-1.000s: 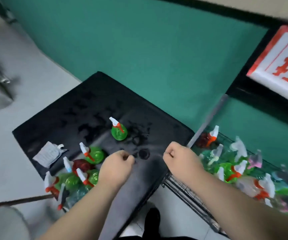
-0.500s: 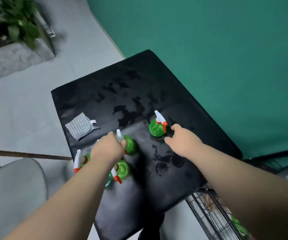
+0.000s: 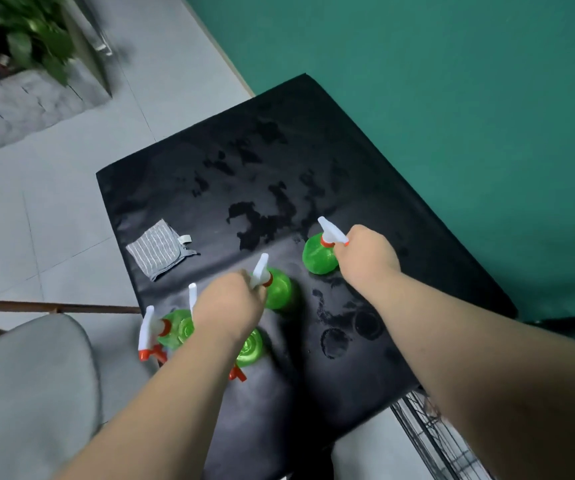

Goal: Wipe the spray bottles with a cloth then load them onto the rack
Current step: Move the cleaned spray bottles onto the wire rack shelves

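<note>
**On the desk (image 3: pixel 279 150), both hands have closed on spray bottles**

Half a second back the right hand (image 3: pixel 365 254) was only reaching. Now its fingers (image 3: pixel 343 251) are curled round the neck of the far bottle (image 3: pixel 319 261), just under the white-and-orange spray head. The left hand (image 3: pixel 228 303) has likewise tightened on the middle bottle (image 3: pixel 277 289) below its nozzle. Both bottles look to be standing upright on the desk, though I cannot tell whether either has begun to lift.

A second ago both hands were empty fists at the desk's near edge beside the loaded rack. The view has swung left since, so only a corner of the wire rack (image 3: pixel 428 441) shows at lower right.

The cloth (image 3: pixel 159 247) lies flat on the left side of the desk, where it was, well apart from both hands. Neither gripped bottle seems to have been wiped yet, and with both hands occupied one would probably have to let go to take up the cloth.

More green bottles wait at the near-left edge (image 3: pixel 171 330), one partly hidden under the left forearm. Dark wet patches (image 3: pixel 254 220) on the desk suggest the bottles may be slippery to hold.
</note>
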